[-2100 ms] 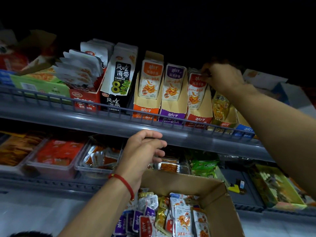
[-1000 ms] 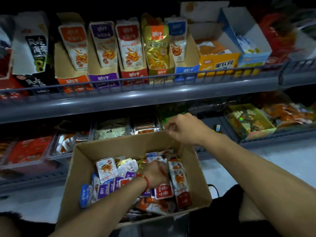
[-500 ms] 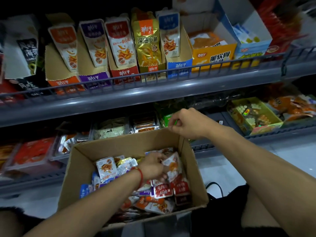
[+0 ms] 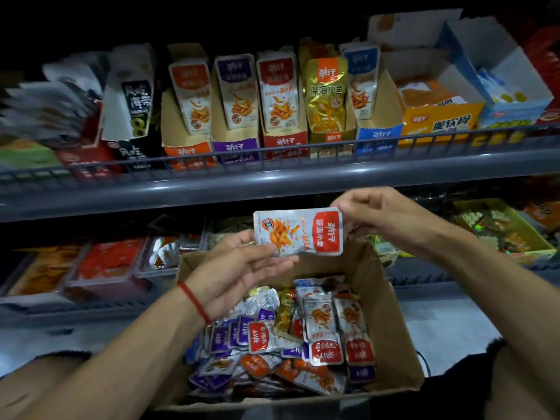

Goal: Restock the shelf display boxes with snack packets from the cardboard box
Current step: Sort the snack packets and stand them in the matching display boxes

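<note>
I hold one red packet (image 4: 298, 232) sideways above the cardboard box (image 4: 391, 301), its long axis level, my right hand (image 4: 383, 218) pinching the red-labelled end while my left hand (image 4: 239, 268) pinches the other end between thumb and fingers. The red display box (image 4: 285, 140) it belongs in stands on the shelf (image 4: 212, 189) straight above, its packets upright, so mine must turn on end, and my right grip is the nearer to it. Half a second ago my left was down among the packets and my right rested on the box rim; now both are raised with the packet between them.
</note>
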Action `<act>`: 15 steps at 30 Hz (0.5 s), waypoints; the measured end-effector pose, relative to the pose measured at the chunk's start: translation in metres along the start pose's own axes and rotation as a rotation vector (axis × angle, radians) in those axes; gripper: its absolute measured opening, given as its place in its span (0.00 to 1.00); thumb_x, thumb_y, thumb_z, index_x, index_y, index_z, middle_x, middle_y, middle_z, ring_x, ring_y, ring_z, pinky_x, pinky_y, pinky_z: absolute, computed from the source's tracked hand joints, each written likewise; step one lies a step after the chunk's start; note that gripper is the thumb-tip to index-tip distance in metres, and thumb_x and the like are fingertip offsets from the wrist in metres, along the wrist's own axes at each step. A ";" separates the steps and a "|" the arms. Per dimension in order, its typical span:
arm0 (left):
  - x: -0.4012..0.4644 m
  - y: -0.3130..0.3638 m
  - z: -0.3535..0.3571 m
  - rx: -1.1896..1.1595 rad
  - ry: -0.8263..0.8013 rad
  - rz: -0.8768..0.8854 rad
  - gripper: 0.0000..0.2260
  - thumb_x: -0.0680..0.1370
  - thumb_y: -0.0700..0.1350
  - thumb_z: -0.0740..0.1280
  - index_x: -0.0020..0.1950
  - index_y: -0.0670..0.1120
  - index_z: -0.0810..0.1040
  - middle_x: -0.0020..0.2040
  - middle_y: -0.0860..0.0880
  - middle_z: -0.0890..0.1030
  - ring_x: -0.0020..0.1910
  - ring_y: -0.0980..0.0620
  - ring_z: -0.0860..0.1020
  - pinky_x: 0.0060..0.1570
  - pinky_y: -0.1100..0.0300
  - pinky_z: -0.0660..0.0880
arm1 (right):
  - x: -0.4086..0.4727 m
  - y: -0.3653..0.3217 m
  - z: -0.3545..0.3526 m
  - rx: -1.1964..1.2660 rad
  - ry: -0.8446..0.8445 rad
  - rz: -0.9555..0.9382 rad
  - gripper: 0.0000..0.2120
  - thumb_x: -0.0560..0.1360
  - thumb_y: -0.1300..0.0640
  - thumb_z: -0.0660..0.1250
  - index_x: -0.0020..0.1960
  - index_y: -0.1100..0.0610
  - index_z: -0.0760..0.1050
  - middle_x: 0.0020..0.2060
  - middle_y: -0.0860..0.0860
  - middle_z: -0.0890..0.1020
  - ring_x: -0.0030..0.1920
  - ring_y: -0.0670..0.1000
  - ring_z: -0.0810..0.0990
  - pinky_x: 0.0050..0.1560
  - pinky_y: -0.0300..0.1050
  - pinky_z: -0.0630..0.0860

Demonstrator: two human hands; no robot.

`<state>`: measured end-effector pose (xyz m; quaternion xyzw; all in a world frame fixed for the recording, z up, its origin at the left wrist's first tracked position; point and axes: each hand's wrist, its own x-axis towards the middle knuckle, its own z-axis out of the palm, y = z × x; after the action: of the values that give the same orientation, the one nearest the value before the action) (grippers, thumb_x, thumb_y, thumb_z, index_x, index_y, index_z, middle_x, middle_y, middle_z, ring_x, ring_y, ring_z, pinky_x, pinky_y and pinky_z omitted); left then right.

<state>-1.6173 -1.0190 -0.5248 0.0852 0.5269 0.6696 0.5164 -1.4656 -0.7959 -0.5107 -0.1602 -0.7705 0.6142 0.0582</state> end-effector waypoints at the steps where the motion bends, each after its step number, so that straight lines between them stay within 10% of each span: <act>1: -0.002 0.001 -0.001 -0.032 -0.004 0.010 0.20 0.74 0.31 0.67 0.66 0.36 0.72 0.55 0.31 0.82 0.54 0.37 0.84 0.53 0.48 0.81 | 0.000 -0.002 0.004 -0.013 0.005 0.000 0.11 0.78 0.51 0.69 0.53 0.59 0.81 0.48 0.54 0.87 0.51 0.52 0.86 0.50 0.42 0.82; 15: -0.010 0.016 -0.015 0.141 -0.025 0.248 0.05 0.72 0.46 0.71 0.41 0.45 0.84 0.49 0.47 0.86 0.48 0.53 0.82 0.51 0.53 0.79 | 0.013 -0.018 0.040 0.147 0.328 -0.002 0.09 0.76 0.54 0.71 0.50 0.60 0.83 0.46 0.58 0.87 0.49 0.59 0.83 0.52 0.49 0.79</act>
<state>-1.6328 -1.0345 -0.5144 0.1939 0.5518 0.6884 0.4289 -1.4922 -0.8330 -0.5043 -0.2528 -0.7038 0.6345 0.1953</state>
